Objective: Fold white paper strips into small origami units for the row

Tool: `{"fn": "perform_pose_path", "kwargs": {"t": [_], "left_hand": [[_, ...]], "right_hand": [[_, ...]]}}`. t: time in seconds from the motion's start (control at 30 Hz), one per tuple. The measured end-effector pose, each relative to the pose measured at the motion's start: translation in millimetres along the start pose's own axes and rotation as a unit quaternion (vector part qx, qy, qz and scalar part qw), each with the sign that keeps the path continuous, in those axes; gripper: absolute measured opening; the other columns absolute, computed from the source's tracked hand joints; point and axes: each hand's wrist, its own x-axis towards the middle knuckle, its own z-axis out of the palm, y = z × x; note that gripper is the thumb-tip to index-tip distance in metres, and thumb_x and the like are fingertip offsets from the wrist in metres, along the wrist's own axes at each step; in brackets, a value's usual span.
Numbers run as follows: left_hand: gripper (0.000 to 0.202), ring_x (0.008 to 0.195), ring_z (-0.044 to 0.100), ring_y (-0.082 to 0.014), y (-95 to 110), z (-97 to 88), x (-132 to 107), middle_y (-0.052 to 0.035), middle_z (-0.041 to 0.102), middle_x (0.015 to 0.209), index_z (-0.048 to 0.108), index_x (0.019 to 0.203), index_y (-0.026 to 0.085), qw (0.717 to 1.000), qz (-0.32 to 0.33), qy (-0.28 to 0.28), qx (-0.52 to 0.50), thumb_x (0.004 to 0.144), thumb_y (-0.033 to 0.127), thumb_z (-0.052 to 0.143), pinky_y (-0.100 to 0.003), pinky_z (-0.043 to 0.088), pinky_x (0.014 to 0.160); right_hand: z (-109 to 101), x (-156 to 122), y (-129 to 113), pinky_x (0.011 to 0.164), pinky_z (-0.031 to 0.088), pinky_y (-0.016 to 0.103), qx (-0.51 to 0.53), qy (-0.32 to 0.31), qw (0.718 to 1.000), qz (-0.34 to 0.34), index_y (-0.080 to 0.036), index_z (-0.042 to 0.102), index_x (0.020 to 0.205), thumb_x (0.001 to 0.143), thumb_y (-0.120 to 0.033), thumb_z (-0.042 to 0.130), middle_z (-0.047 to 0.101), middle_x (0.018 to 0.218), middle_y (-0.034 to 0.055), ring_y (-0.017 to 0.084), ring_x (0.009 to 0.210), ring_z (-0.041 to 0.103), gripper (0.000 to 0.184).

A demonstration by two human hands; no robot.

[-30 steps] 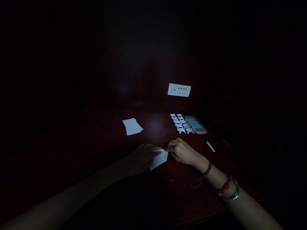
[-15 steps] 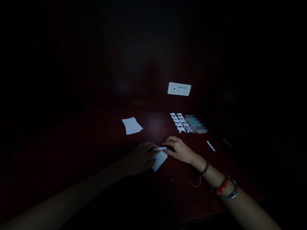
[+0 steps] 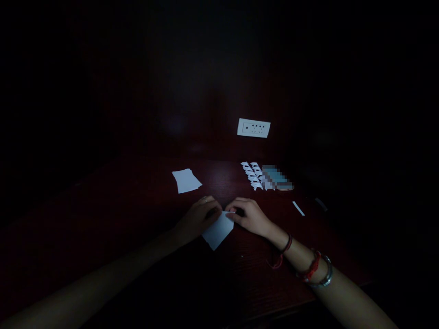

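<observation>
Centre frame: a white paper sheet (image 3: 218, 229), flat and angular, is pinned at its top edge by left hand (image 3: 197, 218) and right hand (image 3: 249, 216), each grip closed on it. Dark red wood-grain table (image 3: 137, 205); small white paper stack (image 3: 186, 180) lies left of centre.

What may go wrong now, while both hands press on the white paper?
The scene is very dark, so the fold on the paper may go crooked under the left hand and right hand. The right forearm lies near a small white strip and could sweep it away. The folded pieces lie close behind.
</observation>
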Motion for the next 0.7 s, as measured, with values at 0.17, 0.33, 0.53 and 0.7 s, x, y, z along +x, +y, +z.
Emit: {"fn": "perform_pose_path", "kwargs": {"t": [0.17,0.33,0.53,0.7], "left_hand": [[0.014,0.075,0.044,-0.0151,7.1,1.2,0.2,-0.0014,0.046,0.078,0.048,0.075,0.017,1.000,0.022,0.004,0.001,0.084,0.019,0.038,-0.029,0.038,0.069],[0.012,0.078,0.045,-0.0157,9.7,-1.7,-2.9,-0.0018,0.047,0.080,0.047,0.074,0.017,1.000,0.024,0.001,0.001,0.083,0.019,0.040,-0.030,0.037,0.071],[0.018,0.074,0.047,-0.0140,-11.8,-17.3,-10.9,-0.0006,0.048,0.077,0.044,0.068,0.017,0.996,-0.035,0.073,-0.029,0.084,0.020,0.037,-0.027,0.038,0.067],[0.016,0.071,0.048,-0.0139,-13.1,-16.8,-8.0,0.0001,0.049,0.075,0.047,0.070,0.017,0.994,-0.060,0.077,-0.045,0.083,0.020,0.039,-0.027,0.038,0.064]], "right_hand": [[-0.6,1.3,-8.7,0.068,0.032,0.023,-0.036,0.017,0.999,-0.017,-0.016,0.055,0.072,0.074,-0.013,0.049,0.055,0.071,-0.0012,0.010,0.070,0.050,0.007],[-3.0,0.2,-5.3,0.065,0.032,0.022,-0.036,-0.017,0.999,-0.027,-0.016,0.051,0.068,0.071,-0.011,0.049,0.051,0.068,-0.0025,0.009,0.065,0.047,0.006],[-19.0,-5.1,18.1,0.061,0.034,0.022,-0.047,0.033,0.998,0.014,-0.015,0.048,0.064,0.070,-0.009,0.047,0.049,0.065,-0.0015,0.010,0.062,0.045,0.009],[-14.5,-2.8,11.5,0.070,0.038,0.024,0.008,0.069,0.998,0.007,-0.016,0.054,0.086,0.077,-0.021,0.050,0.052,0.081,0.0023,0.012,0.075,0.048,0.012]]}}
